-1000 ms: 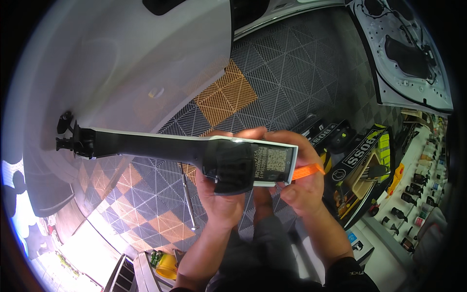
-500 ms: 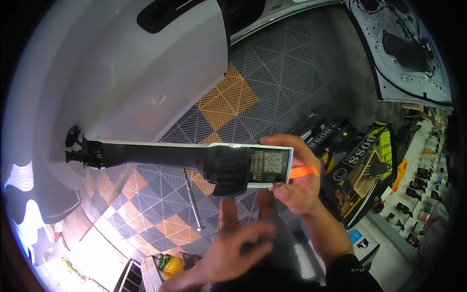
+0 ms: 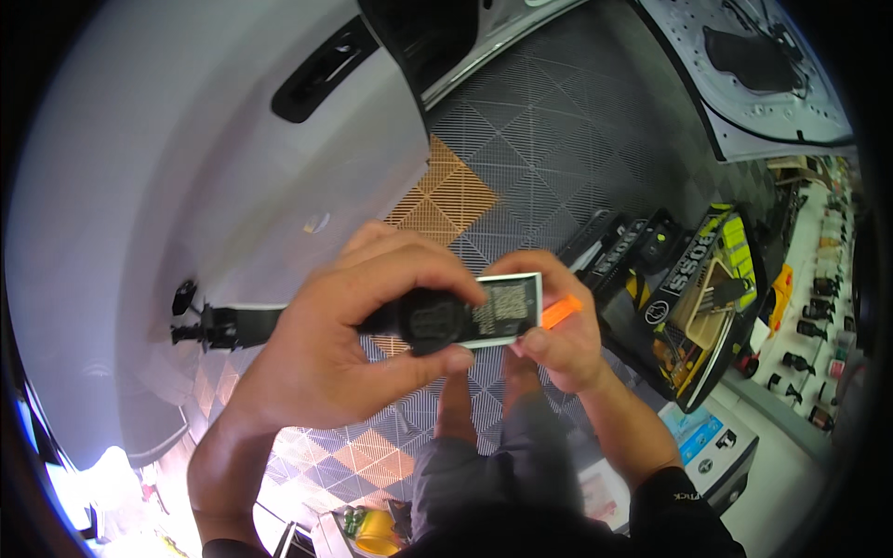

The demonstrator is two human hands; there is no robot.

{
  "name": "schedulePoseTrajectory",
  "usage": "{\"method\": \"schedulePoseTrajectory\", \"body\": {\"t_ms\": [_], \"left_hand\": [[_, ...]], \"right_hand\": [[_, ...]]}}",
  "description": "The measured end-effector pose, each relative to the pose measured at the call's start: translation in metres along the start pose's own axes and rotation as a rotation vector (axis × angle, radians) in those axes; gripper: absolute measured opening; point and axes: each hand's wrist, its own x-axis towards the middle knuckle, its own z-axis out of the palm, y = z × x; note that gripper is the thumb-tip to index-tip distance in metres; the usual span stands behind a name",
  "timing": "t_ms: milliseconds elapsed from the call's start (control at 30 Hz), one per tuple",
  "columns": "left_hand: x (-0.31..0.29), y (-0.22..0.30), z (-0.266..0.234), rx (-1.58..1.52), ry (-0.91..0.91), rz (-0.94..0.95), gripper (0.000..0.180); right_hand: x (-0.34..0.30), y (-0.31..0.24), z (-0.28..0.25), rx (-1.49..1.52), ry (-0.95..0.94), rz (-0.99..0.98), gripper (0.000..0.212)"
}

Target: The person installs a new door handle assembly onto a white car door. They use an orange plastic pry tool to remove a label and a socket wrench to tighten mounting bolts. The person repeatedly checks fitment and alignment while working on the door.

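Observation:
A long car door handle (image 3: 508, 312), its black inner side turned up and a white shell showing at the edge, is held in front of me. My right hand (image 3: 564, 339) grips its labelled right end between thumb and fingers. An orange strip-like tool (image 3: 561, 312) also sits in that hand, against the end of the handle. My left hand (image 3: 321, 339) curls over the handle's middle, thumb and forefinger on either side of a raised black block (image 3: 433, 321). Past this hand, the handle's hooked left end (image 3: 221, 327) sticks out.
A grey-white car door panel (image 3: 205, 177) with a black handle recess (image 3: 326, 70) stands at the left. On the right are a black tool bag (image 3: 665, 321) with a tan tray, a shelf of small black items (image 3: 811, 327), and a box (image 3: 712, 446). Another open door (image 3: 744, 84) is behind.
My left hand has risen from below and closed on the middle of the handle. My right hand keeps its hold at the end. The whole view has shifted slightly.

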Motion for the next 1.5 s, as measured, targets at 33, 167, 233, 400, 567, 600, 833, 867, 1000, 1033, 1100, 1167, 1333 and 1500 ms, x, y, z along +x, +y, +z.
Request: {"method": "schedulePoseTrajectory", "body": {"t_ms": [33,167,233,400,567,600,833,867,1000,1033,1100,1167,1333,1500], "left_hand": [[0.005,0.001,-0.002,0.011,-0.066,0.009,0.036],[0.013,0.007,0.0,-0.033,-0.275,-0.047,0.026],[0.012,0.013,0.002,-0.025,-0.389,-0.12,0.027],[0.013,0.014,0.003,-0.022,-0.493,-0.025,0.041],[0.007,0.004,0.002,-0.016,-0.375,0.063,0.046],[0.005,0.004,0.002,-0.006,-0.36,0.072,0.045],[0.0,0.004,-0.003,-0.123,-0.412,0.099,0.032],[0.0,0.004,-0.002,-0.148,-0.421,0.102,0.032],[-0.001,0.004,0.003,-0.218,-0.366,0.14,0.034],[-0.002,0.004,0.005,-0.235,-0.332,0.168,0.034],[-0.001,0.002,0.009,-0.254,-0.3,0.191,0.034],[-0.001,0.001,0.012,-0.266,-0.284,0.201,0.035],[-0.005,0.004,0.014,-0.264,-0.294,0.181,0.037],[-0.004,0.001,0.019,-0.224,-0.238,0.188,0.037]], "right_hand": [[-0.001,-0.006,0.003,-0.006,0.008,0.087,0.062],[-0.002,-0.031,0.006,-0.041,-0.034,0.41,0.065],[-0.002,-0.036,0.006,-0.185,-0.142,0.496,0.071],[-0.01,-0.032,0.009,-0.052,-0.255,0.522,0.067],[-0.009,-0.03,0.012,-0.02,-0.207,0.518,0.067],[-0.008,-0.031,0.013,-0.027,-0.205,0.529,0.067],[-0.015,-0.026,0.025,0.143,-0.146,0.427,0.063],[-0.017,-0.028,0.024,0.09,-0.145,0.479,0.063],[-0.024,-0.036,0.021,0.151,-0.118,0.586,0.064],[-0.025,-0.034,0.022,0.121,-0.14,0.538,0.063],[-0.025,-0.026,0.024,0.128,-0.121,0.44,0.061],[-0.028,-0.018,0.026,0.132,-0.102,0.367,0.06],[-0.035,-0.016,0.023,0.202,-0.102,0.36,0.059],[-0.031,-0.026,0.019,0.1,-0.082,0.571,0.064]]}}
